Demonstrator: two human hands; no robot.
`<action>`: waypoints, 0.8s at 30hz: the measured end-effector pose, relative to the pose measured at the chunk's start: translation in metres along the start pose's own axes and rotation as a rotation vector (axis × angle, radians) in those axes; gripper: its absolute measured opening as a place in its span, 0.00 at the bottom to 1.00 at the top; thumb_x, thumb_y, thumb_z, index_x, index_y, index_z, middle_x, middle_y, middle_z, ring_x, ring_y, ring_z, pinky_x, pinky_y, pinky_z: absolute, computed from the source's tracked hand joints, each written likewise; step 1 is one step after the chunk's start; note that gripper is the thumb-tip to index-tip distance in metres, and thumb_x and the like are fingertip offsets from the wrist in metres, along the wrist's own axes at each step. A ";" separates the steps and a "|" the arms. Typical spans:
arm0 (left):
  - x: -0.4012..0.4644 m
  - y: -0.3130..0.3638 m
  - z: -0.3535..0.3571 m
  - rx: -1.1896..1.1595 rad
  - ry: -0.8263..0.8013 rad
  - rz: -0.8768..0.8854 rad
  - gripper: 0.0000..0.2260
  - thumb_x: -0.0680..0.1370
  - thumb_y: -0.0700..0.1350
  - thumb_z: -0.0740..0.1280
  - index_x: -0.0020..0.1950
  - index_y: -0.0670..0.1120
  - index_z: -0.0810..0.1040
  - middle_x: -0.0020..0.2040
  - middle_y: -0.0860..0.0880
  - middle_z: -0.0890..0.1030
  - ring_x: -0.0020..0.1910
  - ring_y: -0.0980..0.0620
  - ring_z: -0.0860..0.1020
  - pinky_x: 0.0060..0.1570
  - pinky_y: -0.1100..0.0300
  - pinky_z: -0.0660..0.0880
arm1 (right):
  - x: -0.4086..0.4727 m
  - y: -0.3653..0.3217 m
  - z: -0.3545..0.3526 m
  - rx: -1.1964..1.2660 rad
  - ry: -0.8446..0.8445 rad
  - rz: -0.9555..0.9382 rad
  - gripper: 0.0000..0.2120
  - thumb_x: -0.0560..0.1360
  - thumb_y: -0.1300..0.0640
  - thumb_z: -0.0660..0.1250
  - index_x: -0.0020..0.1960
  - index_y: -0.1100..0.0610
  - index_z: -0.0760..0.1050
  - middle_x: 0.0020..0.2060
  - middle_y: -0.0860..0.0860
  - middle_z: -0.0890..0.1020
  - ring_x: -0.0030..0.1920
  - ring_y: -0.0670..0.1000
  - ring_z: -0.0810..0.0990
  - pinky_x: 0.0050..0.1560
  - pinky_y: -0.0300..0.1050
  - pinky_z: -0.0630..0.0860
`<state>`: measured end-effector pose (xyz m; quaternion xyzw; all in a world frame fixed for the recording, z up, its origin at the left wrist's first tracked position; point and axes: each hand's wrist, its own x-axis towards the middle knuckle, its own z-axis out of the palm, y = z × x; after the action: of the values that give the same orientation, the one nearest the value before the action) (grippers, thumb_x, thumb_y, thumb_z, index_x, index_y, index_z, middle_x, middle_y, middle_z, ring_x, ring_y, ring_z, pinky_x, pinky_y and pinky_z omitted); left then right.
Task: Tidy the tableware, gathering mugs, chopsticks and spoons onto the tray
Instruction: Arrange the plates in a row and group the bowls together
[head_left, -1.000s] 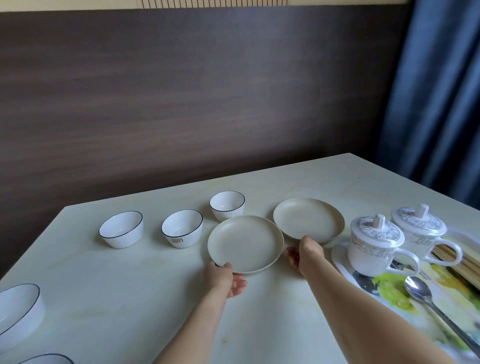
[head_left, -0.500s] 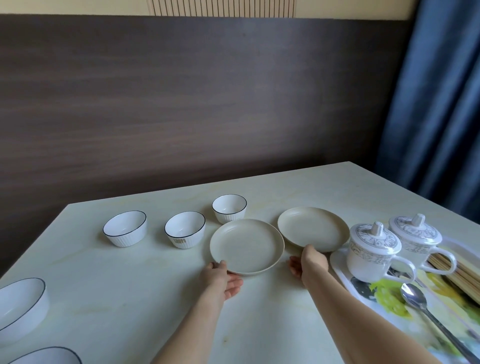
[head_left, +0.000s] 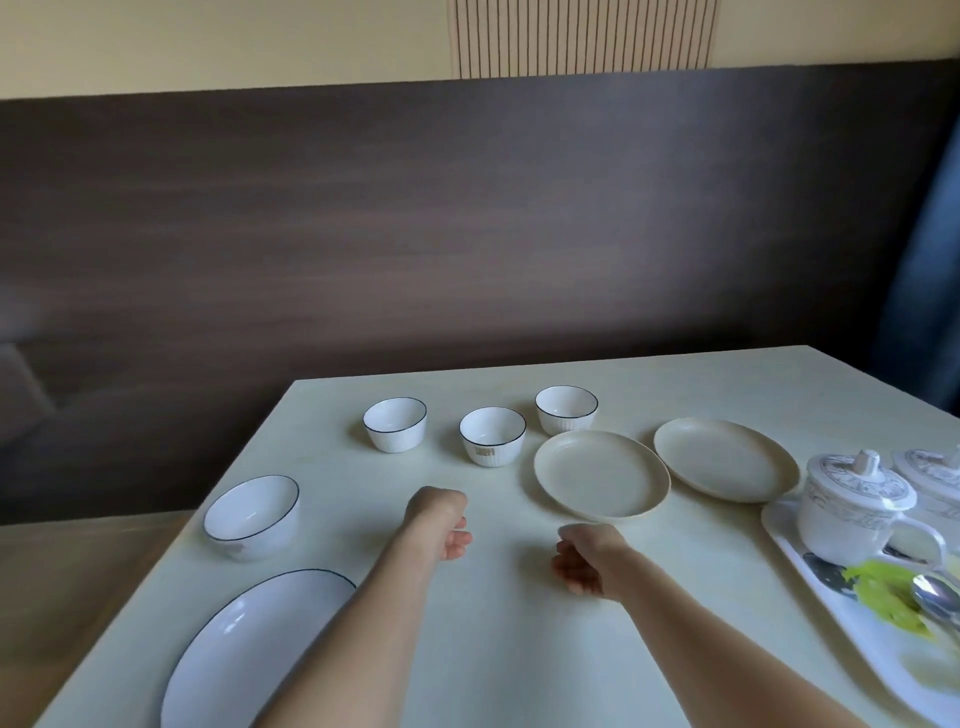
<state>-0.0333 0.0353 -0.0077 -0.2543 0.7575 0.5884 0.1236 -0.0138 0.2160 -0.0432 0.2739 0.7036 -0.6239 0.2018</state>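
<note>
A: Layout? Counter (head_left: 519, 649), tray (head_left: 857, 639) at right edge with lidded mugs (head_left: 852, 509) and spoon (head_left: 935, 597) on it.
B: Hands?
A: Left hand (head_left: 441, 525) and right hand (head_left: 584, 558) both loosely curled, empty, above the counter. Right hand nearer the tray.

Pale table (head_left: 519, 649); dark wood-grain wall panel (head_left: 467, 234); cream wall above (head_left: 208, 41); blue curtain (head_left: 924, 286) right.

— What did we count on the table (head_left: 519, 649)?

— Three small bowls (head_left: 395, 423) (head_left: 492, 435) (head_left: 566, 409) at twelve o'clock, two beige plates (head_left: 601, 474) (head_left: 724, 459) at two, one larger bowl (head_left: 253, 516) and one oval platter (head_left: 244, 649) at nine.

— And at three o'clock?

— Two lidded mugs (head_left: 852, 506) (head_left: 932, 475) and one spoon (head_left: 935, 597) on one tray (head_left: 852, 639).
</note>
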 end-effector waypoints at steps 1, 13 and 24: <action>-0.002 -0.002 -0.014 0.020 0.019 -0.004 0.07 0.78 0.40 0.57 0.54 0.41 0.70 0.39 0.46 0.74 0.31 0.48 0.76 0.31 0.59 0.73 | -0.008 0.001 0.017 -0.075 -0.063 -0.008 0.10 0.77 0.59 0.61 0.37 0.59 0.71 0.30 0.55 0.78 0.27 0.52 0.76 0.25 0.37 0.71; -0.020 -0.044 -0.143 0.152 0.241 -0.034 0.04 0.77 0.40 0.57 0.42 0.43 0.68 0.45 0.46 0.75 0.39 0.46 0.78 0.42 0.59 0.72 | -0.069 0.027 0.165 -0.513 -0.528 -0.123 0.14 0.77 0.48 0.64 0.46 0.60 0.76 0.37 0.53 0.82 0.33 0.48 0.81 0.33 0.38 0.80; -0.016 -0.057 -0.152 0.476 0.420 0.156 0.09 0.76 0.38 0.58 0.35 0.44 0.68 0.42 0.45 0.74 0.41 0.45 0.71 0.41 0.61 0.67 | -0.059 0.021 0.135 -0.202 -0.153 -0.151 0.08 0.74 0.66 0.62 0.36 0.63 0.74 0.25 0.56 0.79 0.20 0.50 0.77 0.24 0.38 0.75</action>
<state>0.0269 -0.1165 -0.0047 -0.2751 0.9000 0.3372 -0.0248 0.0373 0.0761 -0.0415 0.1499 0.7639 -0.5824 0.2339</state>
